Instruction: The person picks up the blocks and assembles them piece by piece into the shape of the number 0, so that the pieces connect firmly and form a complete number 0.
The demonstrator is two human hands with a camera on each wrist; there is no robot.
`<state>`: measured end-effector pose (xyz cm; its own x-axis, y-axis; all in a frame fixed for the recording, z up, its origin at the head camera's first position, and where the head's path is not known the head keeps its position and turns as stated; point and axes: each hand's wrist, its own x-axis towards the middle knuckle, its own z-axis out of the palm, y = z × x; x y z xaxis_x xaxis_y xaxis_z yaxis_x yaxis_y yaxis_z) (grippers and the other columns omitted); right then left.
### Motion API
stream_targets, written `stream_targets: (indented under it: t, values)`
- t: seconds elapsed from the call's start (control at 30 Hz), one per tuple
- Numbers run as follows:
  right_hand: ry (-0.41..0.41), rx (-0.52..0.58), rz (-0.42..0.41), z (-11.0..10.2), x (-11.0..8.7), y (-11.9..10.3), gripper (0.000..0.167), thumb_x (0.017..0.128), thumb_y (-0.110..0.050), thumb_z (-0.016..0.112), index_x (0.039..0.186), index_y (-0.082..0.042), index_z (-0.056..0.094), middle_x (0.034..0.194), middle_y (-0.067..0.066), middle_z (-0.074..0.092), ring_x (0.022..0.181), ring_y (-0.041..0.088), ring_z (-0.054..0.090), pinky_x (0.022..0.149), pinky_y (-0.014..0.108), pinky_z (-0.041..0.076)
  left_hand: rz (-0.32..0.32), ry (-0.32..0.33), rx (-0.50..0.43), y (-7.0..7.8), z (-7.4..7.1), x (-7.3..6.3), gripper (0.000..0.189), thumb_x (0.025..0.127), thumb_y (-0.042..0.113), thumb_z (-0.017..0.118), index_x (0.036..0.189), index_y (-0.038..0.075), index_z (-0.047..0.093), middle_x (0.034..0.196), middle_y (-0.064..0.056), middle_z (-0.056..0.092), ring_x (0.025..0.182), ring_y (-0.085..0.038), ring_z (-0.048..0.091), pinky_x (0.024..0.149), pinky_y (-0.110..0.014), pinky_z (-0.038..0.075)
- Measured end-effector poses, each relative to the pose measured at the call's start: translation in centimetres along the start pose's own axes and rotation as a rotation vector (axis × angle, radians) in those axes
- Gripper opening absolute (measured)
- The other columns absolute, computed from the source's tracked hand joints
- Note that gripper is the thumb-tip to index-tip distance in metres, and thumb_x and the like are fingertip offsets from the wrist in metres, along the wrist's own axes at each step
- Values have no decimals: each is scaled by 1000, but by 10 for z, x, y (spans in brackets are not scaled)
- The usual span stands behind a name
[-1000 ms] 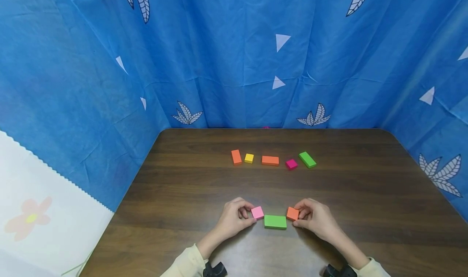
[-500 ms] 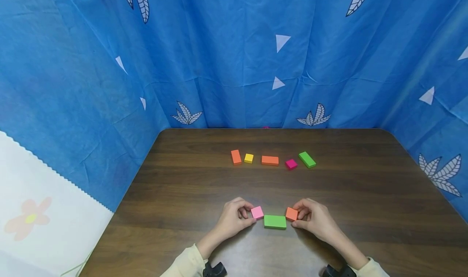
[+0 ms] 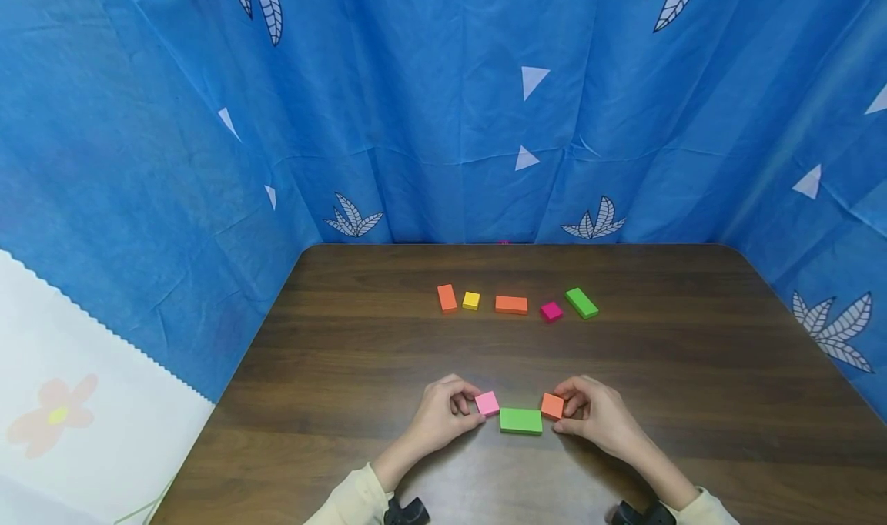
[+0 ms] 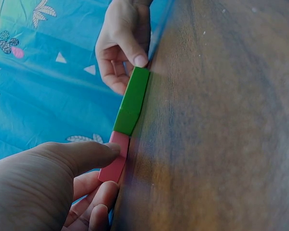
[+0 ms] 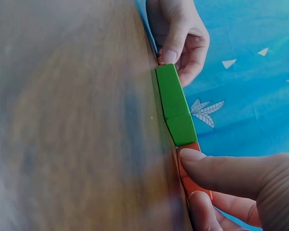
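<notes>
Near the front of the table, a long green block [image 3: 520,421] lies flat between my two hands. My left hand [image 3: 443,413] pinches a small pink block [image 3: 487,403] just off the green block's left end, turned at a slight angle. On the other side, my right hand [image 3: 597,412] pinches a small orange block [image 3: 552,406] right at the green block's far right corner. In the left wrist view, the thumb lies on the pink block [image 4: 114,159]. The right wrist view has the thumb across the orange block [image 5: 196,180], covering part of it.
Farther back on the brown table [image 3: 360,340] lies a loose row: an upright-turned orange block [image 3: 447,298], a yellow block [image 3: 471,301], another orange block [image 3: 511,305], a magenta block [image 3: 551,312] and a slanted green block [image 3: 581,302]. A blue curtain [image 3: 430,125] hangs behind.
My right hand has shifted slightly left with the orange block, bringing it closer to the green block. My left hand and the pink block stay about where they were.
</notes>
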<state>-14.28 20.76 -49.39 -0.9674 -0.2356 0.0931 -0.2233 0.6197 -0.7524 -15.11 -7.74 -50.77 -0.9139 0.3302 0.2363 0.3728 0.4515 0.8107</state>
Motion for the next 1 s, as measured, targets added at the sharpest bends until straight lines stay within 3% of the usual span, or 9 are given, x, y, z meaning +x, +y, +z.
stream_targets:
  t: [0.37, 0.47, 0.57, 0.67, 0.8, 0.9, 1.0]
  values:
    - [-65, 75, -32, -10, 1, 6, 44, 68, -11, 88, 105, -5, 65, 92, 5, 62, 68, 1, 56, 52, 22, 49, -5, -3, -4, -1, 1, 0, 23, 71, 5, 84, 91, 5, 73, 77, -1, 61, 62, 0, 52, 56, -15, 47]
    - [-49, 98, -59, -22, 4, 9, 46, 69, -8, 87, 108, -1, 65, 96, 10, 64, 70, 2, 58, 52, 23, 49, -2, -1, 0, -1, 2, 1, 23, 71, 5, 84, 91, 5, 73, 77, 0, 61, 62, 0, 52, 56, -15, 47]
    - [10, 52, -43, -39, 13, 13, 49, 70, -7, 86, 114, -1, 64, 101, 14, 66, 75, 5, 59, 54, 23, 47, -2, -2, 0, 0, 2, 1, 22, 72, 5, 84, 91, 5, 72, 77, 0, 61, 62, -1, 53, 56, -15, 47]
    - [79, -58, 5, -59, 30, 20, 53, 74, -9, 84, 122, -1, 61, 111, 17, 65, 84, 14, 63, 61, 25, 49, -3, -3, -4, 0, 1, 1, 22, 72, 5, 84, 91, 5, 72, 77, -1, 61, 62, -1, 53, 56, -15, 47]
    - [129, -155, 67, -81, 67, 37, 61, 78, -11, 80, 132, 0, 54, 123, 24, 59, 97, 34, 63, 73, 39, 56, -4, -7, -4, -1, 0, 0, 22, 72, 5, 84, 91, 5, 72, 77, 0, 61, 63, -1, 53, 56, -15, 48]
    - [114, -156, 111, -92, 93, 51, 69, 81, -13, 78, 140, 1, 46, 130, 29, 53, 105, 41, 60, 79, 50, 56, -5, -10, 0, -4, 1, -1, 23, 72, 5, 84, 90, 6, 72, 77, 0, 61, 63, 0, 53, 56, -15, 47]
    - [69, -132, 148, -97, 115, 60, 77, 82, -17, 77, 145, 1, 38, 138, 31, 45, 113, 44, 57, 83, 53, 55, -2, -10, 0, -5, 3, 0, 23, 71, 4, 84, 90, 6, 72, 78, 0, 61, 63, 0, 53, 56, -15, 48]
